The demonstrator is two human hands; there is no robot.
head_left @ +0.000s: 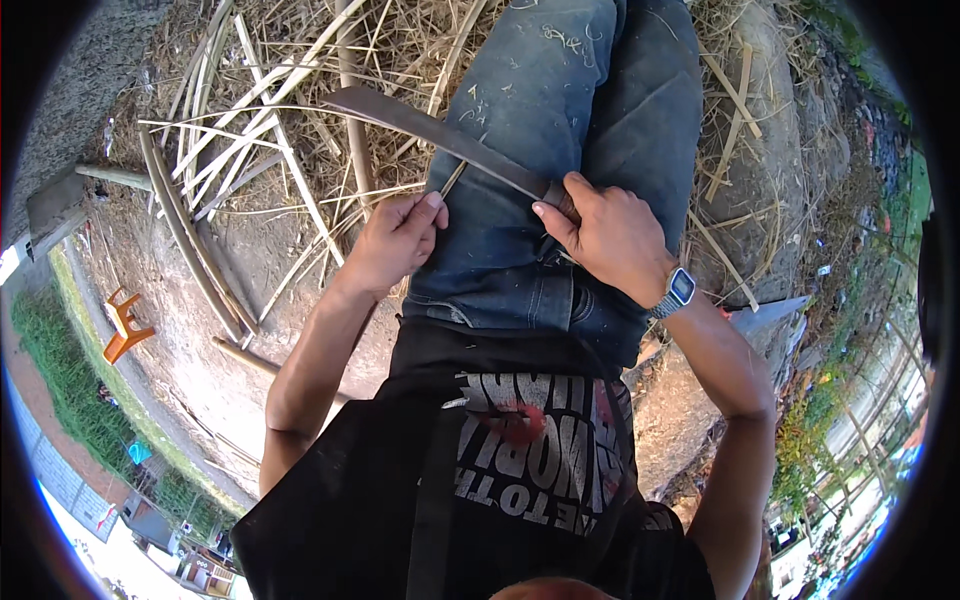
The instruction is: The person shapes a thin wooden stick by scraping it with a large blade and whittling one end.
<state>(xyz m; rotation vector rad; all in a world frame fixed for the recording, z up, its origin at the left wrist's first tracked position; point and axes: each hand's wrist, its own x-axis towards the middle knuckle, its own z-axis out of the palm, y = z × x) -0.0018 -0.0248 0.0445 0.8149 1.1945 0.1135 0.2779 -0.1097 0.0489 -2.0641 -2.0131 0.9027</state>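
My right hand is wrapped round the dark handle of a machete. Its long, worn blade points up and left across my lap, over my jeans. My left hand is closed in a pinch on a thin bamboo strip, whose end sticks out past the thumb toward the blade. Whether strip and blade touch, I cannot tell. Thin curled shavings cling to the trouser legs.
Split pale strips lie crisscrossed over straw at the upper left, beside brown poles. More strips lie right of my legs, near a grey pointed object. An orange chair stands far left.
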